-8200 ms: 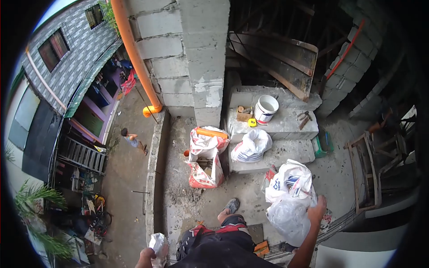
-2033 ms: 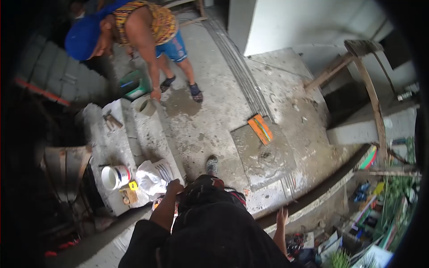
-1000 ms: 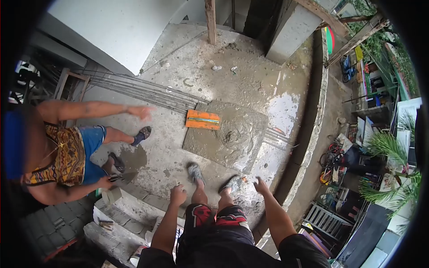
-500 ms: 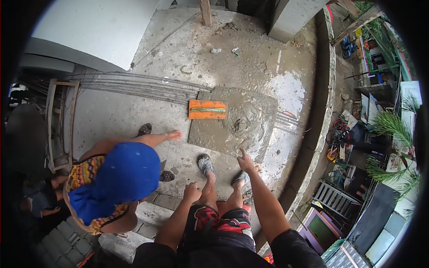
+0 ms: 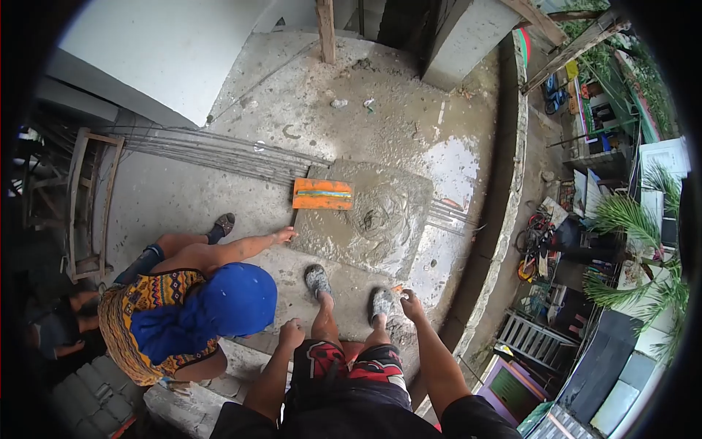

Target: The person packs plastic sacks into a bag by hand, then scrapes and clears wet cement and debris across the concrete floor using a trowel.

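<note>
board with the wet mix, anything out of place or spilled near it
Two mild oddities. The orange float lies at the board's left edge in the picture, one end seeming to poke past it. Right of the board, the floor has a shiny, pale patch, perhaps spilled water; I cannot tell.

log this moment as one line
left hand: nothing visibly held | right hand: nothing visibly held | orange float: lying on mortar-covered board | co-worker's hand: extended near board edge

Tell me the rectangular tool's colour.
The rectangular tool is mostly orange, seen best in the head view.
</note>
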Demonstrator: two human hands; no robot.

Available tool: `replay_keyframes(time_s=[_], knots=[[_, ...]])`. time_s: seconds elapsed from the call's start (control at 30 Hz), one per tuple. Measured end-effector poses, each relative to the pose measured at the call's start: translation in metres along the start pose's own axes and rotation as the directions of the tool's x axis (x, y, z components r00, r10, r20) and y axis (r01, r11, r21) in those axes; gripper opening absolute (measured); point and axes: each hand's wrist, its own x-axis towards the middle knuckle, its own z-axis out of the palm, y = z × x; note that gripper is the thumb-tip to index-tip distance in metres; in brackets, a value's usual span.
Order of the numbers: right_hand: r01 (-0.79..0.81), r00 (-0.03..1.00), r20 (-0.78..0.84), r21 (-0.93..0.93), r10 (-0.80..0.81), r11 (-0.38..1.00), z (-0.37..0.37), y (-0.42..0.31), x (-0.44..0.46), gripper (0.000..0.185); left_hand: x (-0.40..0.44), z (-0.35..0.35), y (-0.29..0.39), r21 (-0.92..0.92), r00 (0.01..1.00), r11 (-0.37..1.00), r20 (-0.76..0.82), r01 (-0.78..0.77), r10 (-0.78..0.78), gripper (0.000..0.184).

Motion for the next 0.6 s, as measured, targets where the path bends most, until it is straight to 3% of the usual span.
replay_keyframes(time_s=[0.07,0.1,0.2,0.27,0.3,0.33,0.37,0.4,0.43,0.47,0.5,0.53,0.57,0.6], knots=[[0.118,0.992,-0.043,-0.036,-0.120,0.992,-0.010,0.017,0.008,0.042,-0.013,0.005,0.000,-0.190,0.997,0.981,-0.050,0.048,-0.058,0.035],[0.199,0.978,-0.068,0.039,-0.196,0.979,-0.019,0.018,0.009,0.039,-0.025,-0.002,0.010,-0.236,0.991,0.964,-0.014,0.123,-0.130,0.037],[0.197,0.980,0.016,0.052,-0.198,0.979,-0.060,0.011,0.004,0.037,-0.060,0.008,0.010,-0.294,0.968,0.939,-0.121,0.179,-0.222,0.038],[0.369,0.929,-0.059,0.083,-0.365,0.926,-0.075,0.042,0.017,0.031,-0.084,0.013,0.008,-0.331,0.951,0.908,-0.081,0.258,-0.299,0.040],[0.220,0.972,0.050,0.158,-0.231,0.963,-0.093,0.046,0.017,0.028,-0.095,0.028,-0.002,-0.289,0.952,0.934,-0.160,0.209,-0.263,0.041],[0.244,0.970,0.011,0.023,-0.244,0.969,-0.099,0.075,0.033,0.028,-0.118,0.039,-0.013,-0.249,0.939,0.951,-0.241,0.183,-0.244,0.041],[0.160,0.976,0.115,0.204,-0.186,0.966,-0.120,0.066,0.018,0.028,-0.135,0.037,-0.009,-0.227,0.925,0.938,-0.219,0.261,-0.310,0.041],[0.120,0.978,0.140,0.235,-0.156,0.964,-0.128,0.092,0.029,0.026,-0.154,0.032,0.000,-0.210,0.907,0.916,-0.181,0.342,-0.380,0.042],[0.134,0.965,0.154,0.410,-0.213,0.902,-0.132,0.135,0.048,0.020,-0.173,0.043,-0.001,-0.301,0.879,0.886,-0.219,0.352,-0.423,0.040],[0.284,0.954,0.067,0.112,-0.292,0.952,-0.147,0.123,0.036,0.021,-0.180,0.050,-0.006,-0.383,0.852,0.859,-0.262,0.339,-0.453,0.039],[0.525,0.850,0.073,-0.199,-0.522,0.828,-0.154,0.185,0.078,0.018,-0.193,0.058,-0.008,-0.427,0.818,0.824,-0.268,0.373,-0.509,0.039],[0.286,0.957,0.120,-0.239,-0.264,0.928,-0.167,0.165,0.059,0.017,-0.200,0.069,-0.013,-0.425,0.811,0.819,-0.268,0.385,-0.520,0.038],[0.038,0.980,0.194,0.065,-0.050,0.997,-0.170,0.194,0.079,0.015,-0.207,0.076,-0.018,-0.417,0.810,0.820,-0.265,0.392,-0.523,0.037],[0.033,0.977,0.209,0.005,-0.033,0.999,-0.176,0.192,0.076,0.016,-0.211,0.086,-0.023,-0.442,0.790,0.798,-0.266,0.409,-0.552,0.037]])
